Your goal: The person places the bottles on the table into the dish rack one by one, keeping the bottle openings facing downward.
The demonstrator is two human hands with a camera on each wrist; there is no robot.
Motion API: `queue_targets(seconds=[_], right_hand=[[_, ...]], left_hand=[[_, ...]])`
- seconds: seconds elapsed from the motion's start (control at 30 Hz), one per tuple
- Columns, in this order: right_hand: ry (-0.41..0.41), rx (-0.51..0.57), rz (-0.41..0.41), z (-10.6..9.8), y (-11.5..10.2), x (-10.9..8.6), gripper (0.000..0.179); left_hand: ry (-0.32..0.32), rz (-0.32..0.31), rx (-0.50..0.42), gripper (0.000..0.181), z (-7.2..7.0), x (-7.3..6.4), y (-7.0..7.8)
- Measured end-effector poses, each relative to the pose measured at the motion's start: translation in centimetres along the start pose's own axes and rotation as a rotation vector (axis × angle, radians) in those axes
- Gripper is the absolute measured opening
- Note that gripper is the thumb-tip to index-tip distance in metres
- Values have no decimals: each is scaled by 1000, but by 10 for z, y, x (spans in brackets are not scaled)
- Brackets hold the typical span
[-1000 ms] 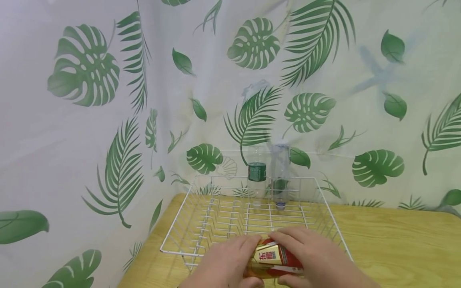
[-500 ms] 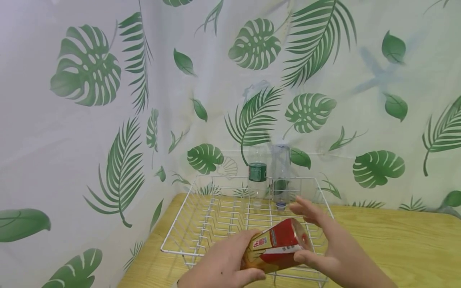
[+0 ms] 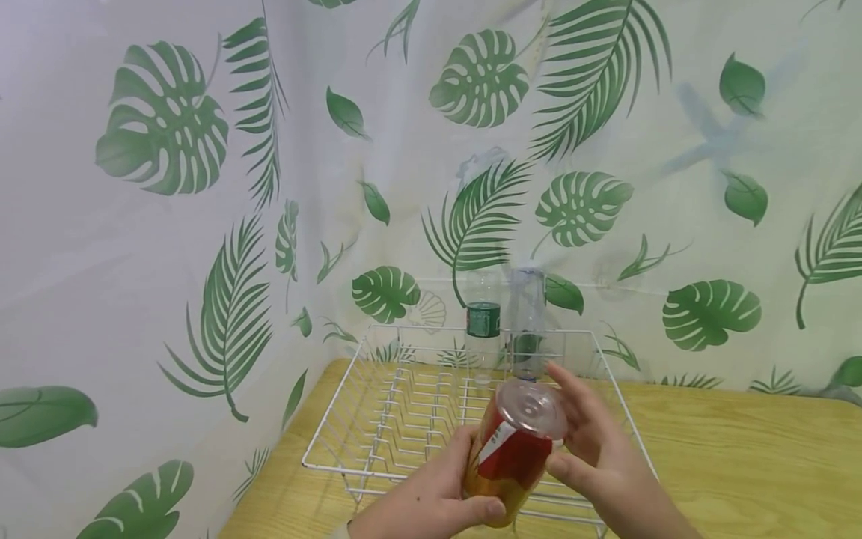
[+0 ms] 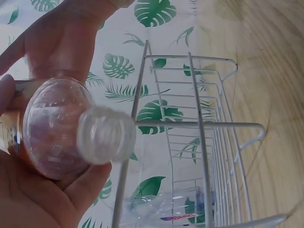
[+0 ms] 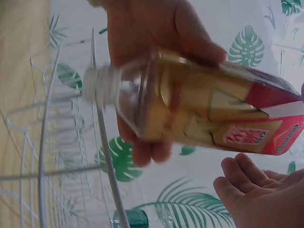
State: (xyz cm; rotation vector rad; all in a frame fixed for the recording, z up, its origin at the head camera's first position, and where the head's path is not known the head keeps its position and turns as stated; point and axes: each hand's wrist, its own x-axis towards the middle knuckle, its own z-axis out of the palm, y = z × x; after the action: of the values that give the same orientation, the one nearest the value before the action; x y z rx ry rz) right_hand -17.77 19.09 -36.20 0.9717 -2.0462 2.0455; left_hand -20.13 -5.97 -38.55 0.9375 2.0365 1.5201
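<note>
My left hand point(image 3: 431, 494) grips a plastic bottle point(image 3: 512, 457) with a red and gold label. The bottle tilts with its clear base up and its neck down, in front of the wire rack point(image 3: 364, 473). In the left wrist view its uncapped mouth point(image 4: 107, 135) faces the camera, close to the rack's rim. The label and Chinese lettering show in the right wrist view, where the left hand point(image 5: 142, 33) wraps around the bottle from behind. My right hand point(image 3: 606, 457) is beside the base, fingers spread and loosely bent.
Two clear bottles stand neck down at the rack's back: one with a green label point(image 3: 483, 320), one plain point(image 3: 527, 314) to its right. The rack stands on a wood-grain table point(image 3: 741, 464). Leaf-patterned sheeting point(image 3: 606, 135) rises behind and at the left.
Both hands held the bottle sideways at first. The right hand has let go and spread its fingers, while the left hand has turned the bottle so its base points up.
</note>
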Motion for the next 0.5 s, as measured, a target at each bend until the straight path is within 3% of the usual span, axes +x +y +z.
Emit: queue_targets(seconds=[0.2,0.37,0.5], right_hand=[[42,71,199,14,-3,-1,73],[19,67,165,21,-4,-3,70],[10,75,152,23,-2,-4,64]], left_hand=[[-52,14,-40,65,6,4,-5],[-47,-33,-17,65,10,6,-7],[-59,-11,15,62,10,9,-8]])
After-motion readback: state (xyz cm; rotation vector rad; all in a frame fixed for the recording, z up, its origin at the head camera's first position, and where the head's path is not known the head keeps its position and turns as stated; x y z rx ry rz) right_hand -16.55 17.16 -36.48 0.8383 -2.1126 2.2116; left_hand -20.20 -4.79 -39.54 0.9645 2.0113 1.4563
